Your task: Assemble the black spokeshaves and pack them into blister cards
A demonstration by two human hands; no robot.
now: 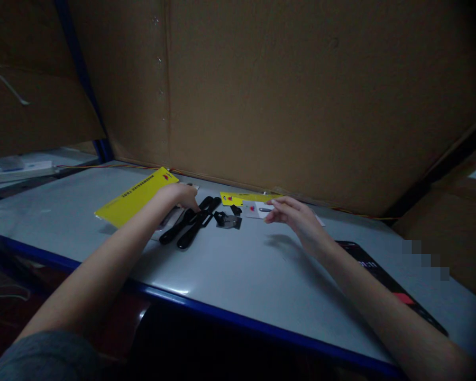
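Note:
Two black spokeshaves lie side by side on the grey table, slanting away from me. My left hand is over their middle, its fingers curled down onto one of them; some fingertips are hidden. Just right of the tools lie a dark metal blade and small black parts. My right hand hovers above the table with fingers loosely bent and apart, holding nothing I can see. Behind its fingertips lies a white card with a small grey item on it.
A large yellow card printed with lettering lies at the left, and another yellow card at the back. A dark phone-like screen rests under my right forearm. Cardboard walls the back; the table has a blue front edge.

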